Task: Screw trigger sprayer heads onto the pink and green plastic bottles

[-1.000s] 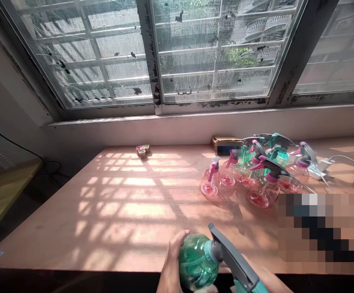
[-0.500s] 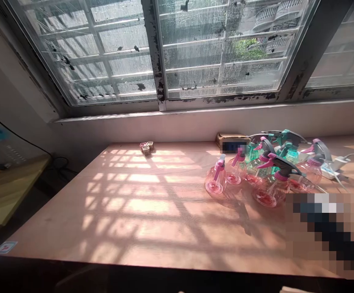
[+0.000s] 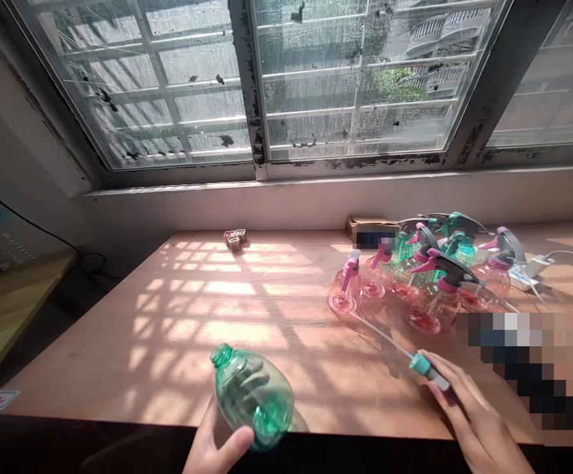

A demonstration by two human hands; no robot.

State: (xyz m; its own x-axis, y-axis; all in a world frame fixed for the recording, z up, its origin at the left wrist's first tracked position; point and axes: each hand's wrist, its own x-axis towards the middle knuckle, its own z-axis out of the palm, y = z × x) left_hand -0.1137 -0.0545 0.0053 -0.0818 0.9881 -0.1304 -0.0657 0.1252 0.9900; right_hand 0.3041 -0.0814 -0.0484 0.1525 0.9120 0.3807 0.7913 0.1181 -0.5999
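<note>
The left hand (image 3: 216,440) has its fingers wrapped around the bottle (image 3: 254,395), held tilted, uncapped neck upper left, at the front edge of the table (image 3: 178,368). The right hand (image 3: 477,415) has its fingers closed on the spray head (image 3: 431,372), tube (image 3: 381,333) pointing toward the pink bottles (image 3: 427,316).

My rounded plastic bottle (image 3: 277,387) is translucent green, my cylindrical spray-head collar (image 3: 419,364) teal, the flat wooden table (image 3: 168,375) pinkish, latticed with sunlight.

Sunlit wooden surface (image 3: 93,382) below a barred window (image 3: 311,99).
A chipped grey frame (image 3: 245,72) spans ten to two o'clock, pale wall (image 3: 217,209) beneath; a yellowish table (image 3: 29,303) stands near nine, gridded shadows (image 3: 192,309) toward eight.
</note>
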